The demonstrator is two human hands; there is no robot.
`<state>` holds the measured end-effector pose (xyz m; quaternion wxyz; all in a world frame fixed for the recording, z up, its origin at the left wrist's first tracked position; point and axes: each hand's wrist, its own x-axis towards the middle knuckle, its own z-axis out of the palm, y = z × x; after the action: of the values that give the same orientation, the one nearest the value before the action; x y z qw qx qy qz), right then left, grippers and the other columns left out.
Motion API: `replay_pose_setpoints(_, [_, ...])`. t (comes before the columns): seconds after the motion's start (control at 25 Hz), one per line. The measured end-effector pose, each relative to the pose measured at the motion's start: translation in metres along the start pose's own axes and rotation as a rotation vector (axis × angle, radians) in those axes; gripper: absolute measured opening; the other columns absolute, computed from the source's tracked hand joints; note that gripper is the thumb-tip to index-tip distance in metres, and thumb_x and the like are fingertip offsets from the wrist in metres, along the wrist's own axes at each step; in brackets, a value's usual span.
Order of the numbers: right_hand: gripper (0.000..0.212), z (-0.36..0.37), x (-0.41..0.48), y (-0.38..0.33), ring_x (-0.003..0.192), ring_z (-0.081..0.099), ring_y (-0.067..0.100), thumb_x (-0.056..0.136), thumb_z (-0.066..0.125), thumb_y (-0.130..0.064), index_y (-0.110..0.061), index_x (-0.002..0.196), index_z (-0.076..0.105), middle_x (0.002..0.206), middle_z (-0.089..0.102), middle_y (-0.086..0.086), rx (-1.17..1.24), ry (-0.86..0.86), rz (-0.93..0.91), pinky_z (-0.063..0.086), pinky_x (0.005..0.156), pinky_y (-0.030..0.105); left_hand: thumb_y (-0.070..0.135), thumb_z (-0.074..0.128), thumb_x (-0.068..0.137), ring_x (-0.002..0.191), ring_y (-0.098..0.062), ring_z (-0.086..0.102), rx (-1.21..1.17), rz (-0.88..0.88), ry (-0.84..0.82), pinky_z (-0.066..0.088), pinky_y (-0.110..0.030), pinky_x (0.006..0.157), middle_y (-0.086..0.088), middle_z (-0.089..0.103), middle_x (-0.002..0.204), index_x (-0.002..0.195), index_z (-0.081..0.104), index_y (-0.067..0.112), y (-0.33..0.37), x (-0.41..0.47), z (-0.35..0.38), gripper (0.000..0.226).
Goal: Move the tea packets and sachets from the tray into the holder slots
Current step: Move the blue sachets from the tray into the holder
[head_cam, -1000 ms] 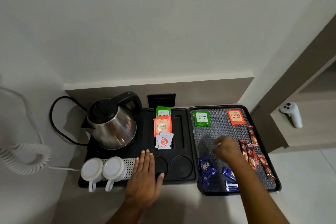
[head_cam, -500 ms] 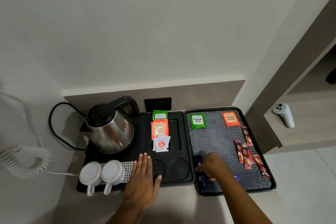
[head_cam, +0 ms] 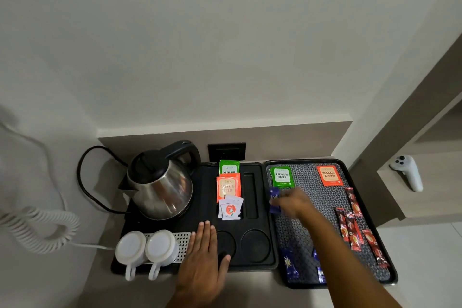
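Note:
My right hand (head_cam: 291, 202) hovers over the patterned tray (head_cam: 312, 187), shut on a blue sachet (head_cam: 274, 199) near the tray's left rim. More blue sachets (head_cam: 290, 266) lie at the tray's front, red stick sachets (head_cam: 350, 222) on its right, a green tea packet (head_cam: 282, 176) and an orange tea packet (head_cam: 329, 175) at its back. The black holder (head_cam: 265, 220) on the left has green (head_cam: 228, 167), orange (head_cam: 228, 187) and white (head_cam: 230, 209) packets standing in its left slots; its long right slot (head_cam: 250, 195) is empty. My left hand (head_cam: 203, 257) lies flat on the holder's front edge.
A steel kettle (head_cam: 160, 182) with a black cord stands on the holder's left part, two upturned white cups (head_cam: 147, 250) in front of it. A coiled white phone cord (head_cam: 35, 227) lies far left. A white controller (head_cam: 407, 172) rests on a shelf to the right.
My right hand picked up a blue sachet at the tray's front left and has carried it up and back toward the holder's slots. My left hand has stayed flat.

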<state>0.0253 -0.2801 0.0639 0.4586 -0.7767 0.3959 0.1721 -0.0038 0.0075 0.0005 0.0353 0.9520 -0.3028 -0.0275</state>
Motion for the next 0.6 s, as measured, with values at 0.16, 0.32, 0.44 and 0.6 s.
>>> replay_pose_setpoints(0.16, [0.029,0.023,0.038,-0.073,0.077,0.063,0.023,0.073,0.081,-0.029,-0.007,0.090,0.070,0.087,0.068,0.010,-0.093,0.088,-0.107,0.046,0.066,0.027,0.053,0.040,0.085,0.139,-0.033,0.021,0.003,-0.004,-0.020,0.002,-0.038,0.111,-0.023,0.038,0.144,0.135,0.042,-0.005,-0.002,0.004,-0.001,0.076])
replay_pose_setpoints(0.32, [0.026,0.044,0.055,-0.090,0.082,0.066,0.028,0.072,0.079,-0.020,-0.005,0.089,0.066,0.098,0.070,0.014,-0.240,0.089,-0.089,0.052,0.068,0.031,0.058,0.025,0.093,0.137,-0.022,0.002,-0.009,0.004,-0.014,0.005,-0.038,0.108,-0.021,0.034,0.144,0.135,0.043,-0.003,-0.004,0.006,0.000,0.077])
replay_pose_setpoints(0.44, [0.027,0.030,0.046,-0.085,0.074,0.065,0.026,0.070,0.084,-0.023,-0.004,0.080,0.067,0.081,0.068,0.011,-0.205,0.145,-0.121,0.050,0.065,0.030,0.056,0.033,0.090,0.140,-0.027,0.010,-0.021,-0.002,-0.013,0.006,-0.040,0.108,-0.021,0.031,0.148,0.139,0.037,-0.003,-0.004,0.005,-0.001,0.076])
replay_pose_setpoints(0.6, [0.019,-0.004,0.000,-0.013,0.073,0.067,0.024,0.077,0.080,-0.020,-0.007,0.086,0.071,0.076,0.066,0.007,-0.131,0.306,-0.070,0.053,0.062,0.028,0.052,0.039,0.088,0.139,-0.033,0.020,-0.024,-0.006,-0.025,0.014,-0.045,0.108,-0.021,0.029,0.149,0.140,0.034,-0.003,-0.002,0.003,0.001,0.076])
